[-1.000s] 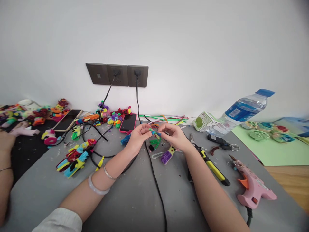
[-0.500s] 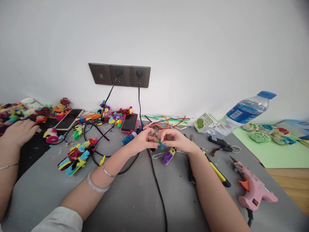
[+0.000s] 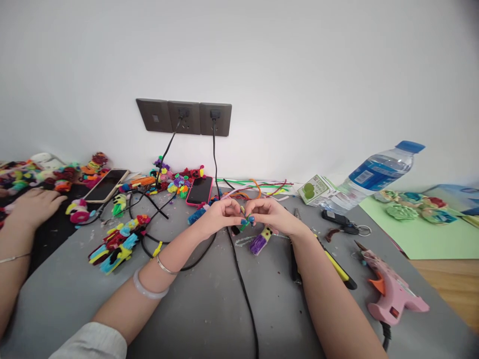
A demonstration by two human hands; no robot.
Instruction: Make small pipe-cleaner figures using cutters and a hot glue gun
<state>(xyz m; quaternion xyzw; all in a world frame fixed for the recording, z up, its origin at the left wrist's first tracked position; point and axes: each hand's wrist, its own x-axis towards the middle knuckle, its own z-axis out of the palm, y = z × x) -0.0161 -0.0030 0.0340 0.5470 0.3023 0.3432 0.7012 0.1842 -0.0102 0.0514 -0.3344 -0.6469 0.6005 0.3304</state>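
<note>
My left hand and my right hand meet over the middle of the grey table, thumbs and fingers pinched together. Between the fingertips is a small green fuzzy pipe-cleaner piece, mostly covered by the fingers. Just below my right hand lies a purple and pale yellow pipe-cleaner figure. A silvery tinsel strand stretches out beside that figure. Under my right forearm, a yellow and black tool handle is partly hidden.
A pink glue gun, car key, tilted water bottle and juice carton stand or lie rightward. Leftward are black cables, a red-edged phone and pipe-cleaner figures. Another person's hand rests far left.
My fingertips have shifted slightly, and more of the green piece shows between them. The other person's hand at the far left has moved a little to the right.
</note>
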